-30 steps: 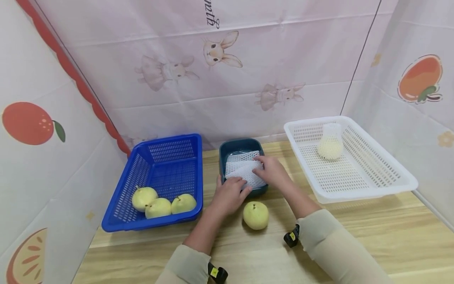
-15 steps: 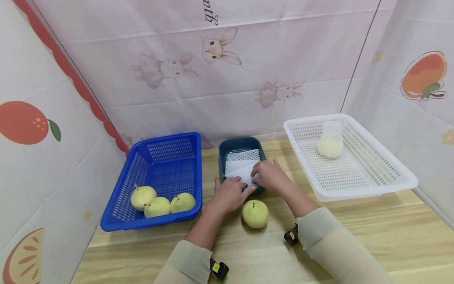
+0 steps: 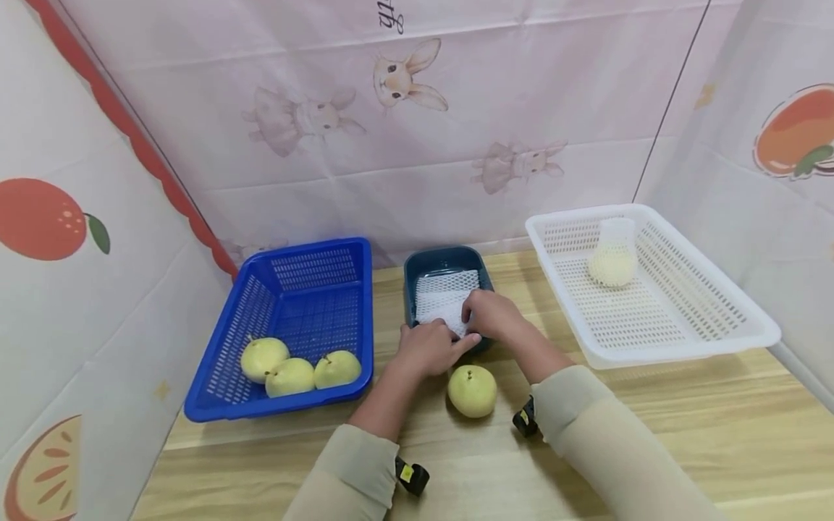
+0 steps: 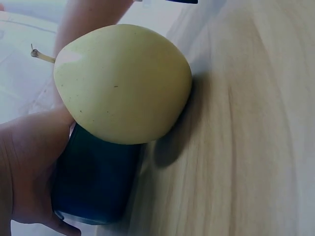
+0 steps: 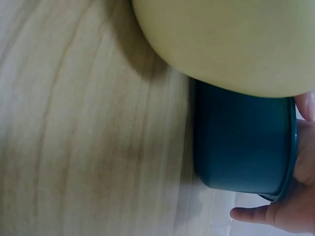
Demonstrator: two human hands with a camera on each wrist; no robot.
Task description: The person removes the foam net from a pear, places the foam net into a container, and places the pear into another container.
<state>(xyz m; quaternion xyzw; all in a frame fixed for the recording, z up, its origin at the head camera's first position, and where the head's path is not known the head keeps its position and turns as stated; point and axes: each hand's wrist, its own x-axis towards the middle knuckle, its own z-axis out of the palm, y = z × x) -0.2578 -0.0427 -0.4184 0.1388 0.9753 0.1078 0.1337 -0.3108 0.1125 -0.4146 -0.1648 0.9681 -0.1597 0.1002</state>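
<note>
A stack of white foam fruit nets (image 3: pixel 446 293) lies in a small dark teal box (image 3: pixel 412 271). My left hand (image 3: pixel 426 347) reaches over the box's near edge, fingertips at the nets and thumb stretched to the right. Opposite it, my right hand (image 3: pixel 493 315) has bent fingers down at the nets' right side. I cannot tell whether either hand pinches a net, as the fingertips are hidden. Just in front of the box a yellow-green pear (image 3: pixel 472 391) sits on the table; in both wrist views this pear (image 4: pixel 123 83) covers part of the box (image 5: pixel 241 142).
On the left stands a blue plastic basket (image 3: pixel 368 311) with 3 pears (image 3: pixel 289 378) at its near end. A white basket (image 3: pixel 691 354) on the right holds a pear in a foam net (image 3: pixel 612 260). Printed cloth walls (image 3: pixel 417 159) enclose the wooden table (image 3: pixel 260 463).
My right hand has drawn back from the middle of the nets toward the near right edge of the box. My left hand has shifted slightly right, its thumb now close to the right fingers.
</note>
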